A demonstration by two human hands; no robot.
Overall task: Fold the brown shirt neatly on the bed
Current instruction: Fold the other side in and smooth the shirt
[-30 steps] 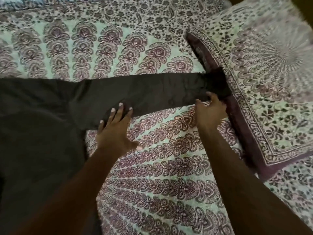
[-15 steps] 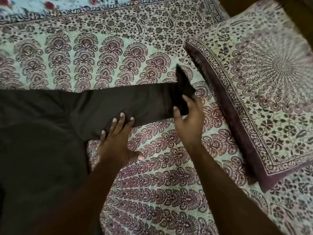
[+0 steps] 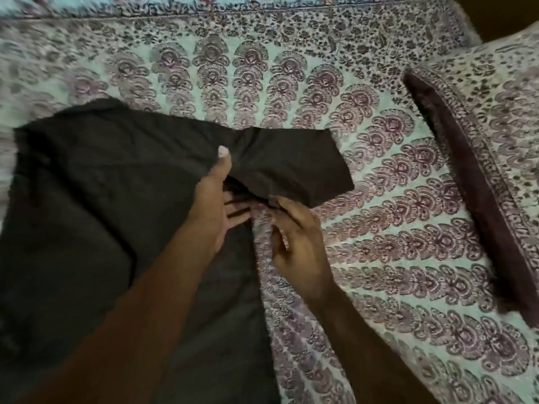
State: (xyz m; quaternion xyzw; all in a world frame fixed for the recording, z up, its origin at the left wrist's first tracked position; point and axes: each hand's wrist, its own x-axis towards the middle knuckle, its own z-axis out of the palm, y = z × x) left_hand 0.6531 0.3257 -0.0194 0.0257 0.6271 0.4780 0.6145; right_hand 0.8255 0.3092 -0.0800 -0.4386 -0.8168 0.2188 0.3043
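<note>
- Brown shirt [image 3: 96, 217], one: spread flat on the bed [image 3: 393, 258], its body covering the near-left part of the patterned spread.
- Sleeve [image 3: 291, 161], one in view: doubled back on itself, its folded end pointing away from the shirt body toward the pillow [image 3: 495, 147]; its near edge is lifted slightly off the bed. A second sleeve is not visible.
- Left hand [image 3: 214, 211], one: lies at the junction of sleeve and shirt body, thumb up on the cloth, fingers extended and partly tucked under the sleeve's lower edge; spread rather than pinching, as far as can be seen.
- Right hand [image 3: 297, 237], one: just beside the left hand, on the pillow side of the shirt body, fingertips closed on the sleeve's lower edge.
- Pillow, one: well apart from the shirt, on the far side of the sleeve; untouched.
- Progress, judged: early. One sleeve is part-folded and not yet laid flat across the shirt body.
- Remaining, judged: settle this sleeve, fold the other side, then fold the shirt body into a compact stack.
</note>
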